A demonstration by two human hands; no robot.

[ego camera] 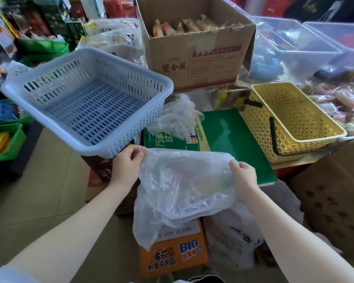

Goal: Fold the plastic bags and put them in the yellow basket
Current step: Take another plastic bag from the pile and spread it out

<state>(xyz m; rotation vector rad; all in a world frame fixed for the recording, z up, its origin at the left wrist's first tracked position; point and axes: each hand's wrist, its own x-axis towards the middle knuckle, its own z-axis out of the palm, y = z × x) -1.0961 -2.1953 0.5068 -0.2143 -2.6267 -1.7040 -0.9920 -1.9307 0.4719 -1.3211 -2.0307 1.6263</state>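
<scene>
Barely begun: both hands, left hand (129,162) & right hand (243,178), pinch an unfolded plastic bag (184,188); yellow basket (294,119) far right holds nothing; crumpled bag (178,117) waits.

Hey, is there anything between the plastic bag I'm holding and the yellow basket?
Nothing visible blocks the way. The plastic bag, held by the left hand and right hand, has only the flat green box between it and the yellow basket, whose top is open and looks empty.
</scene>
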